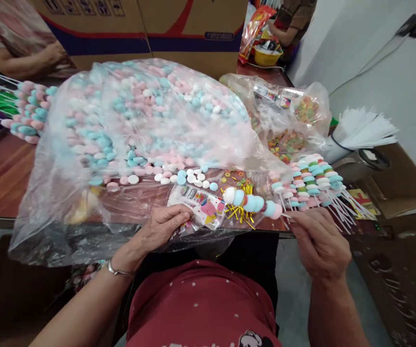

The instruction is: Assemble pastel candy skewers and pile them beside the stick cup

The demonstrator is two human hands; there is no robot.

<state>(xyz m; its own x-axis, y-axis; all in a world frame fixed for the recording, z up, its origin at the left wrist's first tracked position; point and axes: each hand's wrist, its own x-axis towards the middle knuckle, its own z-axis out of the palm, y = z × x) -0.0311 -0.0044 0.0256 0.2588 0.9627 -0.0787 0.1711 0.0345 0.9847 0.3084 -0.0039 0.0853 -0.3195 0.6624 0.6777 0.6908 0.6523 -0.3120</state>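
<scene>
A brown table [2, 178] carries a large clear bag [139, 120] heaped with pink, blue and white candy rings, its open mouth facing the near edge. Right of the bag lies a pile [314, 180] of finished candy sticks. The right hand [319, 243], at the near right, pinches the bare end of a skewer [251, 202]. The skewer points left over the table's near edge, loaded with white, blue and pink candies. The left hand [161, 226] rests at the bag's mouth with fingers curled onto a small printed packet [204, 205]. Whether it grips the packet cannot be told. Loose candies [189, 177] lie just beyond it. The risk, as judged: the skewer is held by one end only, so a dip could let candies slide off onto the floor.
</scene>
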